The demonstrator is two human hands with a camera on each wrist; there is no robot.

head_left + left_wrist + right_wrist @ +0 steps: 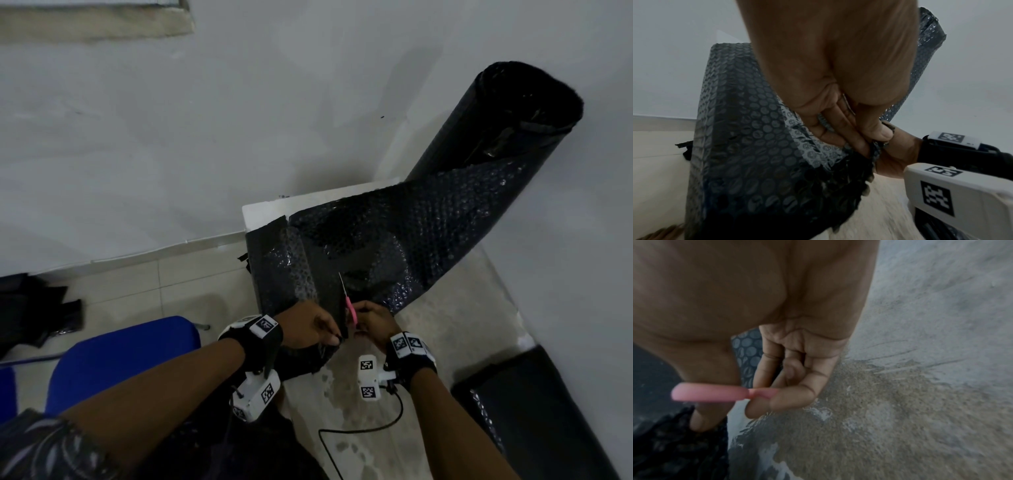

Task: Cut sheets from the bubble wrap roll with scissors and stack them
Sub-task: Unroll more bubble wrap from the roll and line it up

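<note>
Head view: left hand (310,325) pinching the near edge of the black bubble wrap (376,246), thumb and fingers clamped together on the sheet just left of the cut line. Right hand (375,323) just beside it, fingers curled round the pink handles of the scissors (347,305), blades pointing far, into the wrap. Loose sheet spread across a worn table (445,342), leading up and right to the bubble wrap roll (496,126), which stands tilted against the pale wall at the far right. A folded black stack (534,411) at the table's near right corner. Blue chair (120,359) near left; dark scraps (34,308) on the tiled floor, far left.

Left wrist view: fingers (840,129) folded tight over a bunched edge of wrap, thumb pressing against them; bubbled sheet hanging down and to the left below the hand. Right hand's wrist and its marked camera block (953,198) close by at the right.

Right wrist view: pink scissor handle (711,394) lying across the frame, thumb through or behind it, not clear which; fingers (781,399) curled in beside the loop. Bubbled wrap showing between thumb and fingers and dark at lower left; stained table surface at the right.
</note>
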